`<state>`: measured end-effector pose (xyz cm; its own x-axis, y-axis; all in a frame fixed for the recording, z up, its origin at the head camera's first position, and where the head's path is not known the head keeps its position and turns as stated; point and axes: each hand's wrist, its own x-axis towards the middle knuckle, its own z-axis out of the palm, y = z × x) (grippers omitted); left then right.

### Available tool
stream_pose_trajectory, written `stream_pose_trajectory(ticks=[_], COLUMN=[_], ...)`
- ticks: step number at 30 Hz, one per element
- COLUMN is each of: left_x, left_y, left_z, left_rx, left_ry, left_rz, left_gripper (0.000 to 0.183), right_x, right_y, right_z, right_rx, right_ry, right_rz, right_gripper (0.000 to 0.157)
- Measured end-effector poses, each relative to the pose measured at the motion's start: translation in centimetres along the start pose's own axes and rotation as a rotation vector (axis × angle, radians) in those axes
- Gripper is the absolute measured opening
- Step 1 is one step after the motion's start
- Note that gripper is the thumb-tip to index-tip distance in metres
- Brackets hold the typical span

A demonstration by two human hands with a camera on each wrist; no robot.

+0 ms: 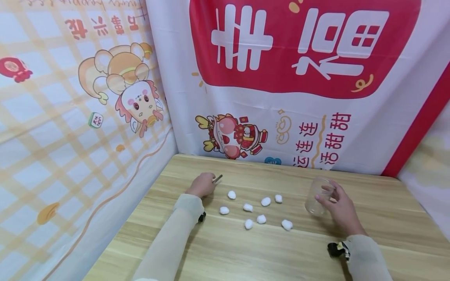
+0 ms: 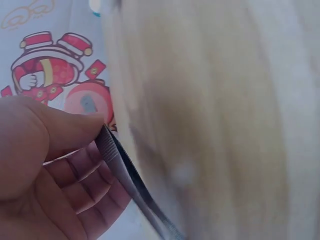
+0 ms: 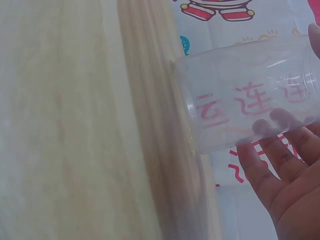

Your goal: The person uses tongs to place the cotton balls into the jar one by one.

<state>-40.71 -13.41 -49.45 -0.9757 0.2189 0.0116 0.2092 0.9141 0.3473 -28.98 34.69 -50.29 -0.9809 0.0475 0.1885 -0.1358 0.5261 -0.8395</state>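
Note:
Metal tweezers [image 1: 218,178] are pinched in my left hand [image 1: 202,185] at the far left of the table. In the left wrist view the thumb [image 2: 75,131] presses the closed end of the tweezers [image 2: 122,172], and the tips point away, slightly apart. On the right, my right hand [image 1: 341,206] grips a clear plastic cup [image 1: 314,205] from its right side. The right wrist view shows the cup [image 3: 235,95] on the table, with nothing visible inside. Between the hands lie several white cotton balls [image 1: 265,201]; the nearest one [image 1: 231,194] to the tweezers is just right of them.
The wood-grain table [image 1: 218,249] ends at a white and red printed cloth [image 1: 183,128] hanging along the back. A checked cloth [image 1: 52,156] covers the left side. Another cotton ball [image 1: 287,225] lies nearest to the cup.

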Motion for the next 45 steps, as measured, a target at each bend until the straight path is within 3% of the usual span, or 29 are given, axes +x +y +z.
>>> stream_pose_trajectory(ticks=[9, 14, 19, 23, 28, 34, 45], left_x=[-0.2, -0.8, -1.2, -1.3, -1.3, -1.3, -0.4], left_y=[0.2, 1.0, 1.3, 1.4, 1.7, 2.0, 2.3], left_z=[-0.7, -1.6, -2.1, -2.0, -1.5, -1.4, -0.2], left_rx=[-0.065, -0.156, -0.351, -0.501, -0.696, -0.955, -1.207], left_ry=[0.056, 0.123, 0.219, 0.263, 0.269, 0.257, 0.259], left_rz=[0.043, 0.050, 0.069, 0.093, 0.088, 0.053, 0.006], left_gripper=[0.013, 0.015, 0.010, 0.013, 0.020, 0.031, 0.030], right_x=[-0.4, -0.5, 0.3, 0.4, -0.1, 0.0, 0.4], right_y=[-0.2, 0.1, 1.2, 2.4, 3.5, 3.3, 3.5], right_z=[-0.1, -0.2, -0.1, 0.1, 0.3, 0.5, 0.8], right_rx=[0.025, 0.047, 0.093, 0.211, 0.365, 0.414, 0.541], right_ry=[0.000, -0.033, -0.064, -0.081, -0.064, -0.057, -0.087], right_rz=[0.010, 0.006, -0.022, -0.030, -0.049, -0.056, -0.076], right_gripper=[0.093, 0.089, 0.077, 0.072, 0.070, 0.069, 0.068])
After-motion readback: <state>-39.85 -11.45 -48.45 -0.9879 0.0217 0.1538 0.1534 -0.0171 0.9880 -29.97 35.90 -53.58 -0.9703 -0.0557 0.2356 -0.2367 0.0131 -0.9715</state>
